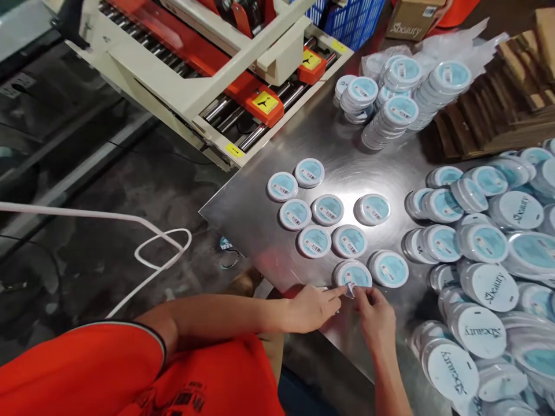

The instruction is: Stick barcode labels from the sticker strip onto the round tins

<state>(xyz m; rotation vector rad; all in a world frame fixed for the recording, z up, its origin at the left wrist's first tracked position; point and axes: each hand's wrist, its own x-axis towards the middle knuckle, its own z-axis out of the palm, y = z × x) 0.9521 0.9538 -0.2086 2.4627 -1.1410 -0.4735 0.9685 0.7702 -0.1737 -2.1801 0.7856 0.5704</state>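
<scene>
At the lower center of the frame, my right hand (376, 315) pinches a small label (350, 287) between thumb and forefinger, at the near edge of a round container (352, 274) on the metal table (243, 202). My left hand (313, 307) reaches in from the left, its forefinger extended to the label; I cannot tell whether its fingers grip anything. More blue-topped containers (328, 209) lie just above, and stacked containers (488, 286) crowd the right side.
</scene>
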